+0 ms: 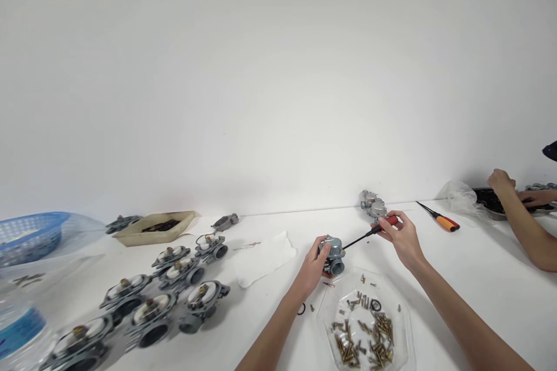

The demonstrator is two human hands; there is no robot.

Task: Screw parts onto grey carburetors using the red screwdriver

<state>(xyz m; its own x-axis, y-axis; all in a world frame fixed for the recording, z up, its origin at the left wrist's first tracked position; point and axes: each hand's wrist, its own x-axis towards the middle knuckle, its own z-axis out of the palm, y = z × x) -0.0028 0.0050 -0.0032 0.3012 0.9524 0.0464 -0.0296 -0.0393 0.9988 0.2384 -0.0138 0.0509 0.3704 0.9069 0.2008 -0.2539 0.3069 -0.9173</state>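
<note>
Over the white desk [261,324], left hand [311,268] grips a grey carburettor [335,256]; right hand [402,239] pinches a red-handled screwdriver [386,223], tip at the carburettor body. Judged best: keep shaft square, pressure steady, to avoid slipping.

The carburetor [333,256] is grey, and the screwdriver [391,220] has a red handle and black shaft. Farther right, another screwdriver [444,222] has an orange-and-black handle. At far left, the basket [30,237] is blue lattice and the tray [159,227] beige. Brass screws [363,330] fill a clear dish [321,319] on the white surface [261,313].
</note>
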